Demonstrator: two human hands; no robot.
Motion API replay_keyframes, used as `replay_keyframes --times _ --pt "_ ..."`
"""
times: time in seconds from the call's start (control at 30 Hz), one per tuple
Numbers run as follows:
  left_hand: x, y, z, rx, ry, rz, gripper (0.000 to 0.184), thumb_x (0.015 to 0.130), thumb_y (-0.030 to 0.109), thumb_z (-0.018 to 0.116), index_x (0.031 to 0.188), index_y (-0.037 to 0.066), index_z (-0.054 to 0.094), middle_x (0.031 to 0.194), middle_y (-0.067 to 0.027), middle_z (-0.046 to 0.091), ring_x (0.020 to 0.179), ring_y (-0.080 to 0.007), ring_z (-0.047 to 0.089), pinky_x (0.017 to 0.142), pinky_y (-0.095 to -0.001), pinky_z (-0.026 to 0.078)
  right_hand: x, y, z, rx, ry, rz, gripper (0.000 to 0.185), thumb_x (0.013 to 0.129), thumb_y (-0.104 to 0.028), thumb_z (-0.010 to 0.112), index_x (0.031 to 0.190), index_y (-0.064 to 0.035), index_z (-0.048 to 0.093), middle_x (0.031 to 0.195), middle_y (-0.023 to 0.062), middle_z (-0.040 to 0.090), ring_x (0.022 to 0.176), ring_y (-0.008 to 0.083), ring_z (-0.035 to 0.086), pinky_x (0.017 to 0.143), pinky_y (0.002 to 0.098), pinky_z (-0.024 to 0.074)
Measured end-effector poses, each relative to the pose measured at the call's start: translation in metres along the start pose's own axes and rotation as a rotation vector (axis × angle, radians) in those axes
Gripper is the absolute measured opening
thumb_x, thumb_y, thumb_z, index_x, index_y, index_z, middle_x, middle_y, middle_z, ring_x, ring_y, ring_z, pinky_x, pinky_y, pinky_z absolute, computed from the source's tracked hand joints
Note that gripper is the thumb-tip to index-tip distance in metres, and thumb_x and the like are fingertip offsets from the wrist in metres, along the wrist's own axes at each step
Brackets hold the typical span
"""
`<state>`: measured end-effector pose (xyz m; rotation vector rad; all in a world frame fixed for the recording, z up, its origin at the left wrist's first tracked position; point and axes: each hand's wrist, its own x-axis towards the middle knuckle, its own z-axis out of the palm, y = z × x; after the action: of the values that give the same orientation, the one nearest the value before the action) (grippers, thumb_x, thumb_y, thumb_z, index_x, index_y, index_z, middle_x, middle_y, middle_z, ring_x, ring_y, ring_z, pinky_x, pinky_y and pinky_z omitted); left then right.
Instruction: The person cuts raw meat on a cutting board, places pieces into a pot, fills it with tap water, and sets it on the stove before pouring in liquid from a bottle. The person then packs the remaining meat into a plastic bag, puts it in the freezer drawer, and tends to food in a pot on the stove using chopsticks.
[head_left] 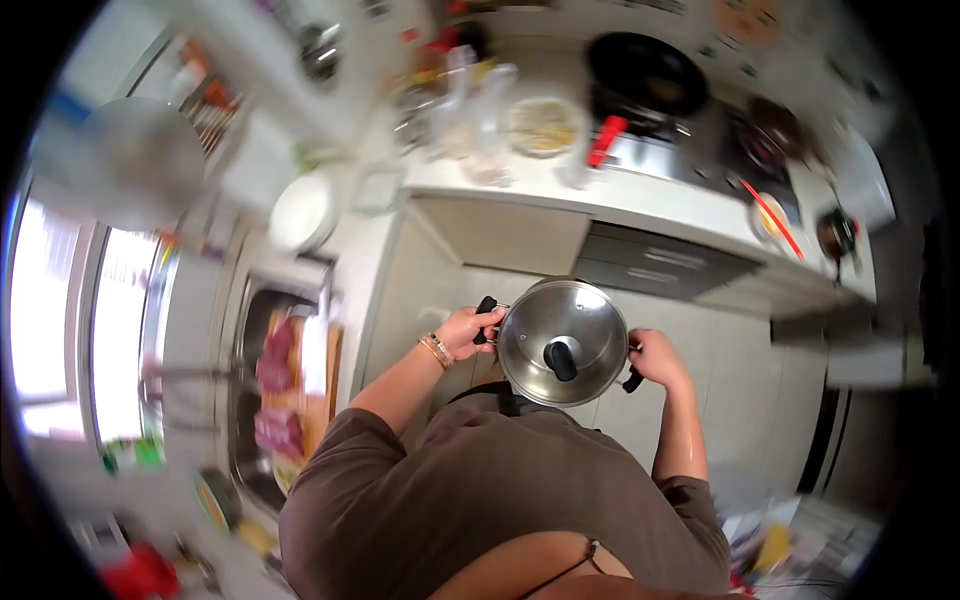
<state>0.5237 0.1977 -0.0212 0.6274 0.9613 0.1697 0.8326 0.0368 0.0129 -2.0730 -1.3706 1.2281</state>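
- Two bare hands hold a lidded steel pot by its opposite side handles, in front of the person's brown shirt, over the pale floor on the near side of the counter.
- The pot's lid faces up at the camera, its black knob on top. The line from handle to handle runs left to right on a slant, the left end slightly farther away and the right end slightly nearer.
- At left, the left hand is closed on a black handle, thumb and fingers around it, the forearm angled far and to the right, bracelets at the wrist.
- At right, the right hand is closed on the other handle, which shows below the fingers; the elbow is bent, the forearm reaching far and slightly left.
- Far right, a black wok sits at the stove.
- Left, raw meat lies on a wooden board at the sink.
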Motion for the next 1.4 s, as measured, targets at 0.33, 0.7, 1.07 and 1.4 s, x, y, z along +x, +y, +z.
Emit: replay_keyframes --times 0.33,0.7,1.07,1.4 --pt "-0.196 -0.089 -0.077 -0.623 0.397 0.598 0.035 0.094 0.021 0.051 0.063 0.005 0.047 0.084 -0.0087 0.059 0.082 -0.0222 0.061 0.072 -0.0438 0.056 0.008 -0.264 0.143 -0.379 0.015 -1.091 0.052 0.074 -0.027 0.071 0.119 -0.0062 0.053 0.110 0.0115 0.054 0.092 0.0291 0.058 0.074 0.0366 0.0492" --pt "-0.336 -0.133 -0.184 -0.615 0.731 0.970 0.027 0.095 0.018 0.048 0.111 -0.001 0.056 0.094 -0.0083 0.062 0.087 -0.0162 0.060 0.080 -0.0418 0.054 0.026 -0.453 0.242 0.244 -0.106 -1.105 0.031 0.079 -0.009 0.068 0.109 -0.0038 0.059 0.085 0.0078 0.063 0.076 0.0160 0.062 0.067 0.0286 0.0497" --pt "-0.373 -0.162 -0.180 -1.187 0.953 1.028 0.028 0.094 0.018 0.046 0.069 0.007 0.046 0.069 -0.0010 0.044 0.066 -0.0134 0.046 0.075 -0.0459 0.053 0.309 -0.521 0.305 -0.375 0.184 -1.018 0.033 0.078 -0.019 0.063 0.106 -0.0011 0.060 0.096 0.0206 0.064 0.090 0.0364 0.060 0.081 0.0392 0.0471" --pt "-0.347 -0.156 -0.099 -1.564 1.426 1.000 0.024 0.094 0.023 0.049 0.073 0.009 0.048 0.067 0.0006 0.049 0.071 -0.0153 0.056 0.073 -0.0471 0.057 0.375 -0.536 0.359 -0.557 0.059 -0.988 0.032 0.081 -0.018 0.060 0.109 -0.0030 0.058 0.102 0.0190 0.062 0.097 0.0362 0.057 0.082 0.0436 0.0457"
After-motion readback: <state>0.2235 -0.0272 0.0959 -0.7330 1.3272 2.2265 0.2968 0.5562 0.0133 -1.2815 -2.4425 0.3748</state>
